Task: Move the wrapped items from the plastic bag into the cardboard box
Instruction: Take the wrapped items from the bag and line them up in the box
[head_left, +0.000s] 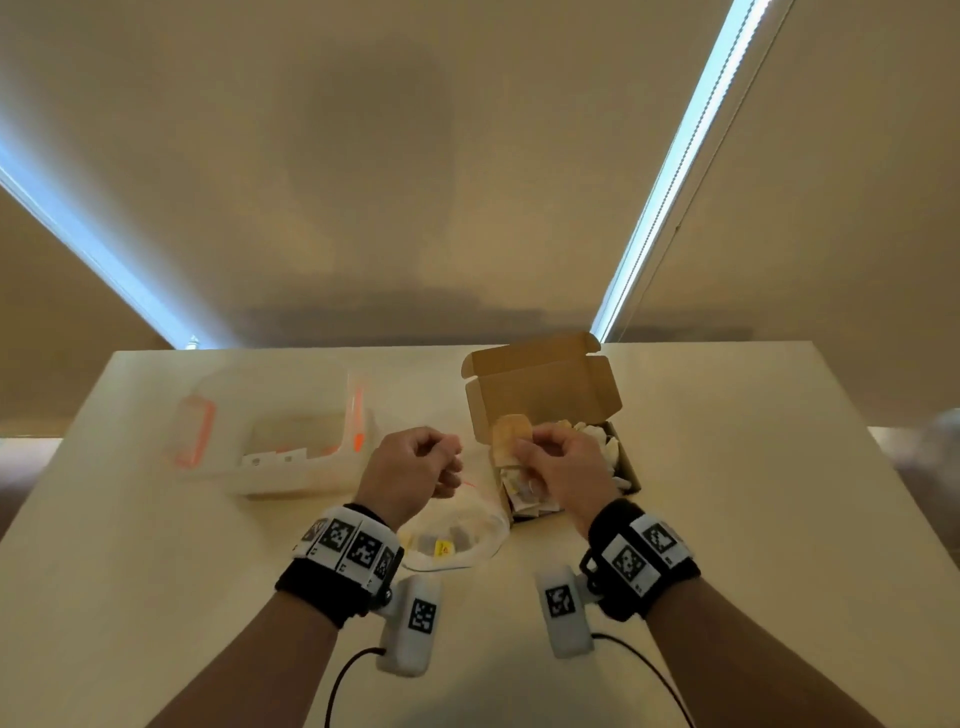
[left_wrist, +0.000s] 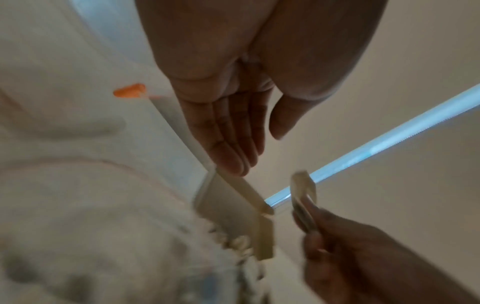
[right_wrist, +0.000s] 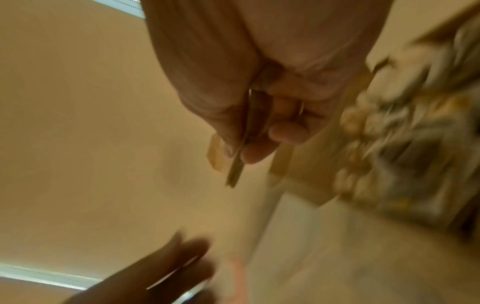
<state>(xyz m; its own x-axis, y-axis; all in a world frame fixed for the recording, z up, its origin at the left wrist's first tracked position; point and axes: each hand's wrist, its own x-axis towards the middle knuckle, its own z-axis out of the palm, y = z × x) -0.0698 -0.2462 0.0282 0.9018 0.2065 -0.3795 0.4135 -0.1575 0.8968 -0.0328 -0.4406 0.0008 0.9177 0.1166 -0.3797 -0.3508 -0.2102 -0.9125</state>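
Note:
An open cardboard box (head_left: 545, 387) stands right of the table's middle, lid flap up, with several wrapped items (head_left: 602, 447) inside. My right hand (head_left: 556, 460) hovers at the box's near left corner and pinches a flat yellowish wrapped packet (head_left: 511, 441) between thumb and fingers (right_wrist: 255, 153); the packet (right_wrist: 235, 167) sticks out past them. A clear plastic bag (head_left: 462, 538) lies on the table between my wrists with a few items inside. My left hand (head_left: 418, 465) hovers above the bag; its fingers (left_wrist: 231, 148) are relaxed and hold nothing.
A clear plastic container (head_left: 280, 452) with orange latches sits on the table's left side. The pale table (head_left: 753, 519) ends at a far edge just behind the box. Window blinds fill the background.

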